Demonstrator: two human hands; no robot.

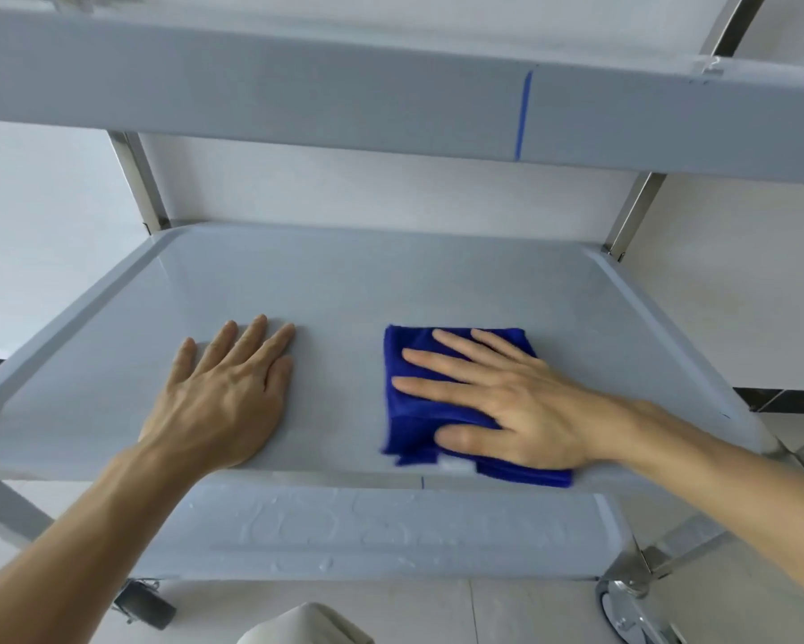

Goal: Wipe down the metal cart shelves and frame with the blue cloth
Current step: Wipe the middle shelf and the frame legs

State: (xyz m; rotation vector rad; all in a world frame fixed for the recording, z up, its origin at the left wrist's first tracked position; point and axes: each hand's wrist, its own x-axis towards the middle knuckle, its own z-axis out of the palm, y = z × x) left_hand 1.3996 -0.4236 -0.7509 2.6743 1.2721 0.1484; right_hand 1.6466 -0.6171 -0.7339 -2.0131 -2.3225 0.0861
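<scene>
The folded blue cloth (414, 411) lies on the grey middle shelf (344, 290) of the cart, right of centre near the front edge. My right hand (507, 402) presses flat on the cloth with straight, spread fingers pointing left. Flat on the bare shelf to the left rests my left hand (226, 388), fingers straight and pointing away from me. The cloth's left edge is blurred.
The top shelf (344, 86) overhangs close above, with a blue line on its front face. A wet bottom shelf (391, 527) shows below. Metal uprights (142, 183) stand at the back corners. Castors (144, 606) sit on the pale tiled floor.
</scene>
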